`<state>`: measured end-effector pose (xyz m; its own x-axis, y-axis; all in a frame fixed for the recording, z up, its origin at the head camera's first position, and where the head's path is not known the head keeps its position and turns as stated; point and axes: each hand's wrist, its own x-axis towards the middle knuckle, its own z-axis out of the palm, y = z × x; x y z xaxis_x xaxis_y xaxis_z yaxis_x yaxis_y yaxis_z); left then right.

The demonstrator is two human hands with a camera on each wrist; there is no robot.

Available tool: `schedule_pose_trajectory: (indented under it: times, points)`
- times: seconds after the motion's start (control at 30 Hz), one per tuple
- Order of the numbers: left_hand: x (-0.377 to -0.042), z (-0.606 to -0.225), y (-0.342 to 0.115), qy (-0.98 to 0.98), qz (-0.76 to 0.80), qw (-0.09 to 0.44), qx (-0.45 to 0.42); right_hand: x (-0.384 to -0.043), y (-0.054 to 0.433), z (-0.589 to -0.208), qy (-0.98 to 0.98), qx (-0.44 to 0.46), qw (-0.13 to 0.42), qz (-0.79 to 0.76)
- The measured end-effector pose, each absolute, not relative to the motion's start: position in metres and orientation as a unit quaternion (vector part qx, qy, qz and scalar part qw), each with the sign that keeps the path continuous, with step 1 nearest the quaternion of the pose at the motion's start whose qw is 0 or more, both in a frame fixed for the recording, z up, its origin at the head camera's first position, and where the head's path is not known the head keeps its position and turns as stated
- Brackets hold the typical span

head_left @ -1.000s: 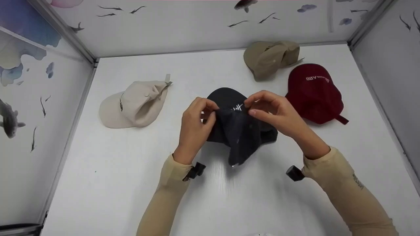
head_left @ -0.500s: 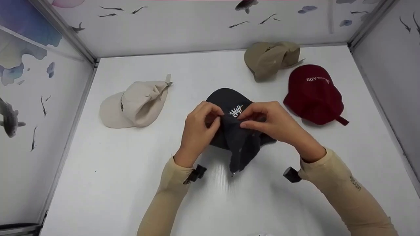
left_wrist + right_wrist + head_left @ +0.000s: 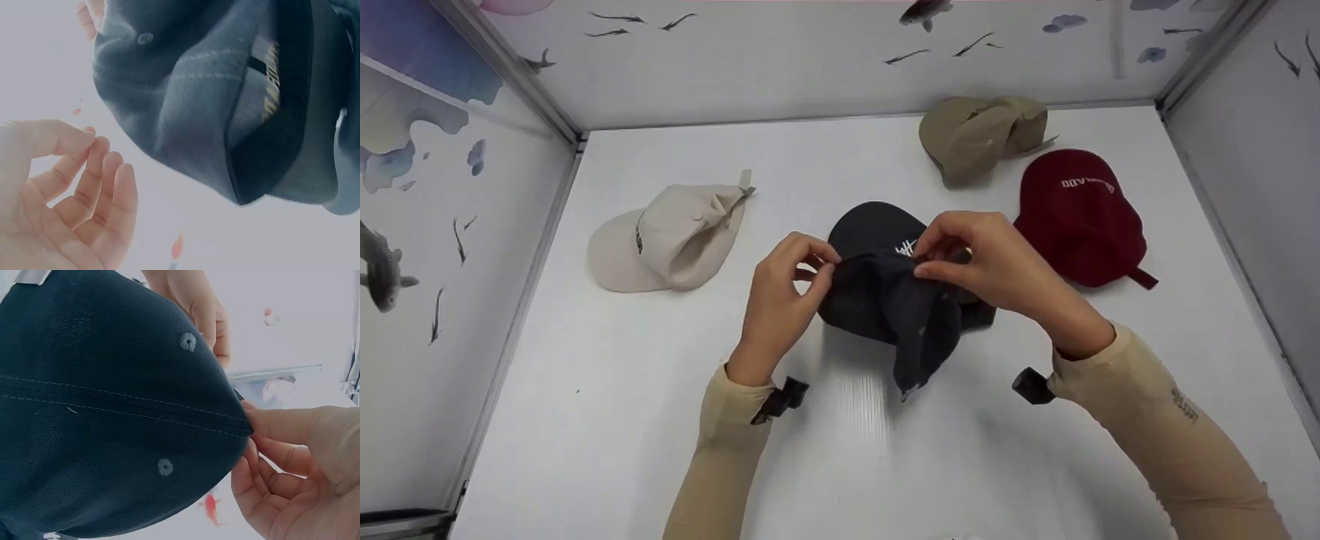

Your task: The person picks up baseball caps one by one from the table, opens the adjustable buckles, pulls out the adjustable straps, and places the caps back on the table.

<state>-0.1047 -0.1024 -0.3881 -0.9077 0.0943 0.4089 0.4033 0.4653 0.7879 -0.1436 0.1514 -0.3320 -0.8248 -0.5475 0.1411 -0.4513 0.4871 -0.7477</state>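
Note:
A dark navy baseball cap (image 3: 877,292) with white lettering stands mid-table, its brim pointing away. My right hand (image 3: 990,262) pinches the top of its crown between thumb and fingers; in the right wrist view the pinched cloth (image 3: 239,424) comes to a point at the fingertips. At the cap's left side is my left hand (image 3: 787,292). The left wrist view shows this hand (image 3: 79,185) just apart from the cloth, thumb and index tips together with nothing between them. The inner sweatband (image 3: 275,146) shows through the opening at the back.
A beige cap (image 3: 679,236) lies on the left of the white table (image 3: 622,420). Toward the back right are a khaki cap (image 3: 975,139) and a dark red cap (image 3: 1076,217). Painted panels (image 3: 810,67) enclose the table.
My left hand has moved left, away from the cloth. My right hand has lifted slightly up and right with the pinched crown, which now covers more of the lettering.

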Motion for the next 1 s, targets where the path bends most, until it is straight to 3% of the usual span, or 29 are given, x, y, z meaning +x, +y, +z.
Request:
schedule_pose_trajectory:
  times: [0.37,0.63,0.8,1.0]
  points:
    - [-0.096,-0.387,-0.152,-0.846,-0.492,0.194,-0.07,-0.161,0.111,-0.306,0.848,-0.391,-0.064,-0.351]
    - [-0.086,-0.383,-0.184,-0.821,-0.51,0.255,-0.008,-0.186,0.06,-0.297,0.812,-0.473,-0.165,-0.298]
    - [-0.085,-0.386,-0.194,-0.807,-0.528,0.265,0.018,-0.219,0.033,-0.326,0.831,-0.473,-0.134,-0.261]
    - [-0.088,-0.395,-0.194,-0.825,-0.524,0.209,0.034,-0.254,0.015,-0.364,0.88,-0.413,-0.044,-0.232]
